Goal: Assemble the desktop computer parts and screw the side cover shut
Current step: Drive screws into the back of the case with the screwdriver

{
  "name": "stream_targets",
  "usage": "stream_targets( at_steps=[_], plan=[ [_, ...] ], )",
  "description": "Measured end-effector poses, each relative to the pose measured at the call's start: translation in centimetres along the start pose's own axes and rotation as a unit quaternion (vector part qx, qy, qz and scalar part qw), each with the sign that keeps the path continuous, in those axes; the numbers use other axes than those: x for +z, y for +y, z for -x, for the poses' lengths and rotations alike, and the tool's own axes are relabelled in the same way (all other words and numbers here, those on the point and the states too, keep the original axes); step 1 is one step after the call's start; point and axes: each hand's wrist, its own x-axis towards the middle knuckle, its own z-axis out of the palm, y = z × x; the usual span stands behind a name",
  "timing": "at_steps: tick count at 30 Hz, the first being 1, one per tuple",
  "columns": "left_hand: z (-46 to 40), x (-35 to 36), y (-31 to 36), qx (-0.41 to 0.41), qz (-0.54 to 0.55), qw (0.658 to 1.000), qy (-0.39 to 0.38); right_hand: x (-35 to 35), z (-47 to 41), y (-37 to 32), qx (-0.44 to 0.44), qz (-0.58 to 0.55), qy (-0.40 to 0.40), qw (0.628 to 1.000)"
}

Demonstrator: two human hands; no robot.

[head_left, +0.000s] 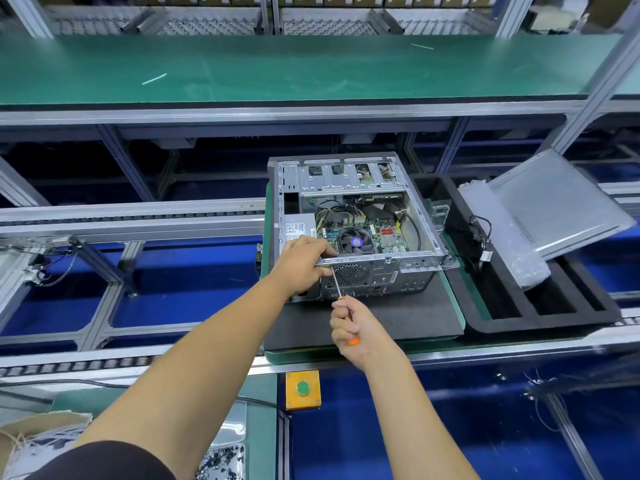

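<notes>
An open desktop computer case (349,188) lies on its side on a dark mat (398,317), its motherboard and fan (356,241) exposed. My left hand (303,263) grips the near left edge of the case's rear panel. An orange-handled screwdriver (346,318) is held in my right hand (358,332), its thin shaft angled up to the rear panel just beside my left hand's fingers. The grey side cover (557,206) leans tilted to the right of the case, off the computer.
A black foam tray (540,313) to the right holds a plastic bag (502,233) and a black cable (481,233). A yellow box with a green button (303,389) sits below the mat. Conveyor rails run left and right; a green shelf (277,71) spans behind.
</notes>
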Motion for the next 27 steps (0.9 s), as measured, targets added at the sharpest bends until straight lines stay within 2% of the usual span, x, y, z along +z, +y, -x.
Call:
stream_targets(
  at_steps=[3, 6, 11, 15, 19, 22, 25, 26, 27],
  plan=[
    [0.0, -0.1, 0.0, 0.005, -0.005, 1.000, -0.001, 1.0, 0.5, 0.3, -0.101, 0.166, 0.110, 0.975],
    [0.1, -0.1, 0.0, 0.005, -0.009, 1.000, -0.001, 1.8, 0.6, 1.7, -0.199, 0.253, 0.161, 0.933],
    [0.1, 0.0, 0.0, 0.005, -0.013, 1.000, -0.005, 1.7, 0.1, 3.5, -0.294, 0.456, 0.297, 0.786],
    [0.1, 0.1, -0.1, 0.008, -0.013, 1.000, -0.001, 1.4, -0.5, 2.9, -0.308, 0.471, 0.302, 0.770],
    [0.0, 0.1, -0.1, 0.010, -0.019, 1.000, 0.000, 0.7, -0.7, 3.8, -0.329, 0.457, 0.367, 0.741],
    [0.0, 0.1, -0.2, 0.009, -0.019, 1.000, 0.004, 0.0, -0.7, 4.8, -0.358, 0.468, 0.414, 0.694],
    [0.0, 0.2, -0.2, 0.009, -0.021, 1.000, 0.005, 0.0, -0.8, 4.8, -0.385, 0.511, 0.428, 0.638],
    [0.0, 0.2, -0.2, 0.009, -0.021, 1.000, 0.006, 0.1, -0.9, 4.9, -0.384, 0.532, 0.424, 0.625],
    [0.0, 0.3, -0.3, 0.008, -0.020, 1.000, 0.007, 0.3, -0.9, 5.0, -0.379, 0.542, 0.412, 0.626]
  ],
)
